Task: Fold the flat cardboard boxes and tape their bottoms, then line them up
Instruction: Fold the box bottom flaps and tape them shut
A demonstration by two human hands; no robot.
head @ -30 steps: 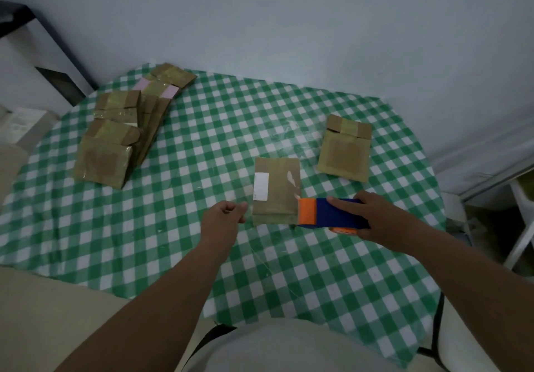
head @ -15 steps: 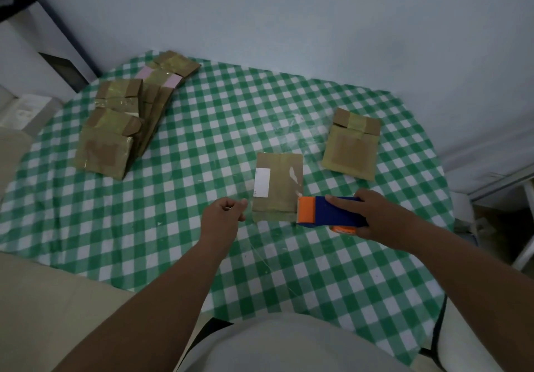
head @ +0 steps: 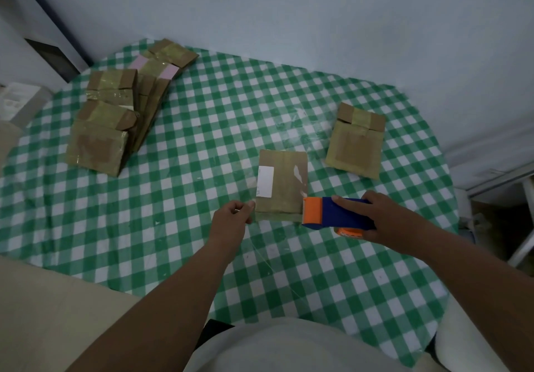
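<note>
The left hand [head: 231,218] pinches clear tape beside the flat brown cardboard box [head: 281,185]; the right hand [head: 384,217] grips the blue-and-orange tape dispenser [head: 332,212].

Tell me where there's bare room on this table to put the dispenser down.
Bare cloth lies between the stack and the middle box, and along the near edge below the left hand. It is tighter between the middle box and the right box.

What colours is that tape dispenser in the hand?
The tape dispenser is blue with an orange front end, seen in the head view.
</note>
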